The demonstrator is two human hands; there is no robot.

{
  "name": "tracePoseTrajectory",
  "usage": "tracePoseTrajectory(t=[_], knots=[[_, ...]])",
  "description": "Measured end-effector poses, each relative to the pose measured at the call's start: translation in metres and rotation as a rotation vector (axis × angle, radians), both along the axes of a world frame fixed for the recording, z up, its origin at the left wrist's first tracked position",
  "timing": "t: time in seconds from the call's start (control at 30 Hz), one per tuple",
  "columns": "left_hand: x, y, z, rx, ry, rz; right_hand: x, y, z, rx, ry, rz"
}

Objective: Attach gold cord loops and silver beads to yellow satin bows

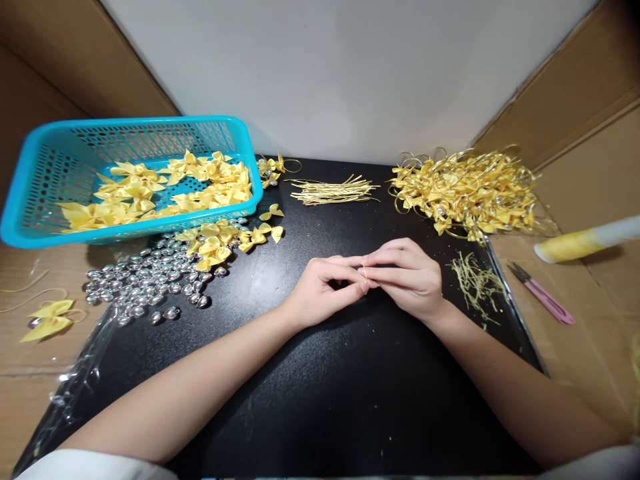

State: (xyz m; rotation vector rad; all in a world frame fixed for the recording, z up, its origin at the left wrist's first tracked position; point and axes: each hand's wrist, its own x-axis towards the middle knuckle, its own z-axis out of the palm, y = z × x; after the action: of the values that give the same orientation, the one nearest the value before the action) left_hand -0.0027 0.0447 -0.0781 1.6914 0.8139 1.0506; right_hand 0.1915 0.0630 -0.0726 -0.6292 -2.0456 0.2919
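Over the middle of the black tabletop [300, 380], my left hand [327, 290] and my right hand [413, 277] meet at the fingertips. Between them runs a short piece of thin gold cord [365, 270], pinched by the fingers of both hands. Most of the cord is covered by the fingers, so its ends and any knot cannot be made out. Beyond my hands lies a bundle of straight gold cords [337, 191]. Yellow ribbon bows [215, 243] and a spread of silver heart-like beads [145, 280] lie to the left of my left hand.
A blue plastic basket [255, 180] holding yellow bows stands back left. At back right is a heap of finished-looking bows with cord loops [465, 190]. Cord trimmings [477, 287], pink-handled snips [545, 297] and a yellow-and-white roll [585, 240] lie right. One looped bow [50, 319] lies far left.
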Motion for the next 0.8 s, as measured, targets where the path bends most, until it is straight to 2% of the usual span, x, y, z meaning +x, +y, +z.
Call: tracePoseTrajectory(t=[0.27,0.4,0.5,0.63,0.8], knots=[[0.0,0.0,0.0,0.027,0.009,-0.007,0.004,0.0,-0.001,-0.018,-0.071,0.019],[0.0,0.001,-0.002,0.028,0.019,-0.007,0.008,0.004,0.008,0.026,-0.155,0.0],[-0.001,-0.001,-0.001,0.126,0.121,0.058,0.014,0.01,0.021,0.023,-0.266,0.023],[0.0,-0.004,0.001,0.322,0.297,0.146,0.023,0.018,0.034,-0.113,-0.392,0.077],[0.001,-0.008,0.004,0.463,0.32,0.187,0.03,0.022,0.042,-0.232,-0.466,0.089]])
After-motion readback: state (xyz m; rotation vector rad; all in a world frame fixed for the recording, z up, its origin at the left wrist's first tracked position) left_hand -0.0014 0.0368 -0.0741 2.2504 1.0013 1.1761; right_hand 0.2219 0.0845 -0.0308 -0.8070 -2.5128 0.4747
